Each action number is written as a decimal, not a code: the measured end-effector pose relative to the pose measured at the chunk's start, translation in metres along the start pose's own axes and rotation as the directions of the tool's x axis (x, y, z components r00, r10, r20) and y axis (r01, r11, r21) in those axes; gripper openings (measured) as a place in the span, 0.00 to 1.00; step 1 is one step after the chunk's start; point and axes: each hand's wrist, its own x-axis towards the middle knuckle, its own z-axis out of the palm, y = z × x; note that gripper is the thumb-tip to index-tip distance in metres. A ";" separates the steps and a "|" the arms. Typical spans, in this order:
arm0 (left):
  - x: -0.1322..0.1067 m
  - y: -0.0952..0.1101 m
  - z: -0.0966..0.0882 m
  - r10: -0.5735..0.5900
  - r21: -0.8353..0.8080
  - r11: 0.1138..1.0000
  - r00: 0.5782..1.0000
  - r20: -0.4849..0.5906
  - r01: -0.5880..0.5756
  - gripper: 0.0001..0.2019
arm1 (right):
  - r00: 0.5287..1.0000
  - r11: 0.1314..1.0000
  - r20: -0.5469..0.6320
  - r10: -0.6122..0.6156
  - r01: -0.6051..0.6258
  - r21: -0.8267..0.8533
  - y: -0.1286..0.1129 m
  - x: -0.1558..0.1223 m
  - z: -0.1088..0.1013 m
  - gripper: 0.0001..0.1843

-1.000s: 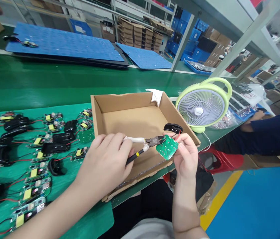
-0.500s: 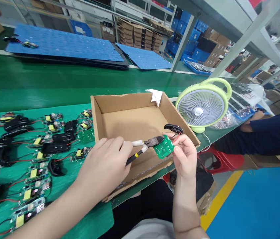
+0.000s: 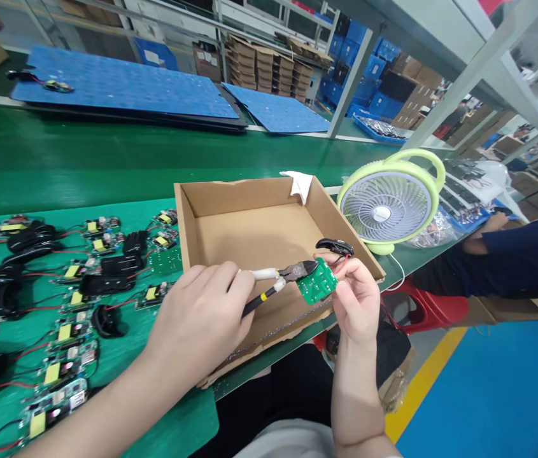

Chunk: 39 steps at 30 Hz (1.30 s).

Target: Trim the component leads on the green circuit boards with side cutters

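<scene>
My left hand (image 3: pixel 209 312) is wrapped round the handles of diagonal cutters (image 3: pixel 292 272), one handle white, the other black with a yellow band. The cutter jaws meet the upper left edge of a green circuit board (image 3: pixel 317 282); whether they bite on a lead is too small to tell. Between thumb and fingers, my right hand (image 3: pixel 358 296) pinches that board by its right side, solder face up. A red wire runs from the board to a black plastic part (image 3: pixel 335 247) beside the fingertips. Both hands are above an open cardboard box (image 3: pixel 249 232).
Rows of circuit boards wired to black parts (image 3: pixel 111 273) cover the green mat at left. A light-green fan (image 3: pixel 386 203) stands right of the box. Blue sheets (image 3: pixel 130 83) lie on the ledge behind. Another person's sleeve (image 3: pixel 526 254) shows at far right.
The board, my right hand and the black part have shifted very slightly to the right. The cutters stay at the board's edge with almost no movement.
</scene>
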 end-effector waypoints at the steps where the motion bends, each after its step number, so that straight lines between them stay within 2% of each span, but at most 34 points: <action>1: 0.001 0.000 0.000 0.008 -0.006 1.000 1.000 -0.003 -0.008 0.09 | 1.000 1.000 -0.003 0.003 -0.003 0.002 0.000 0.000 0.000 0.08; 6: 0.004 -0.001 0.001 0.029 -0.008 1.000 1.000 -0.007 -0.029 0.08 | 1.000 0.999 0.020 0.014 -0.015 0.037 0.001 -0.001 -0.001 0.07; 14: 0.002 -0.001 0.002 0.009 0.007 1.000 1.000 -0.019 -0.009 0.08 | 0.997 0.998 0.057 -0.047 0.046 0.032 0.003 0.001 -0.002 0.04; 24: 0.000 0.000 0.002 0.003 -0.008 1.000 1.000 -0.027 -0.003 0.09 | 0.995 0.998 0.080 -0.055 0.052 0.037 0.002 0.001 -0.002 0.04; 29: -0.002 -0.001 0.003 -0.010 -0.010 1.000 0.999 -0.033 0.010 0.10 | 0.998 0.999 0.059 -0.020 0.017 0.048 0.001 0.001 -0.001 0.05; 33: -0.001 -0.002 0.003 -0.021 -0.039 0.999 0.998 -0.057 0.019 0.09 | 1.000 0.997 -0.007 0.023 -0.022 0.075 0.001 0.004 0.000 0.09; 39: 0.003 0.000 0.000 0.067 -0.086 0.994 0.995 -0.072 -0.074 0.07 | 0.994 0.997 -0.077 0.077 -0.075 0.024 0.000 0.006 0.003 0.15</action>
